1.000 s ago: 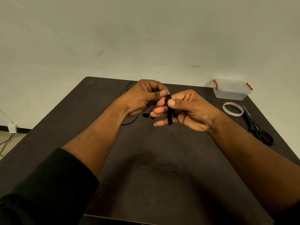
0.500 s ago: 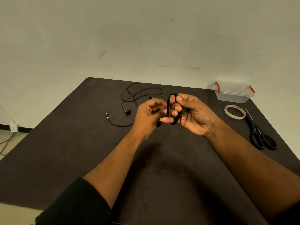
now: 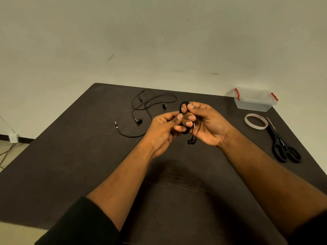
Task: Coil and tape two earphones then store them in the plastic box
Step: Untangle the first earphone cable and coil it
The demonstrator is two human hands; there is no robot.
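Not much of the coiled earphone (image 3: 182, 110) actually shows

The right hand (image 3: 208, 124) has its fingers curled round the black loop, so only the top arc and a bit below the grip peek out, and the left hand (image 3: 162, 131) covers the near side where thumb and finger meet it. Can't tell how many turns it's got. The earbuds (image 3: 191, 140) dangling under the grip are just a dark blob. Lettering on the tape roll (image 3: 255, 121), off to the right, is too small to read.
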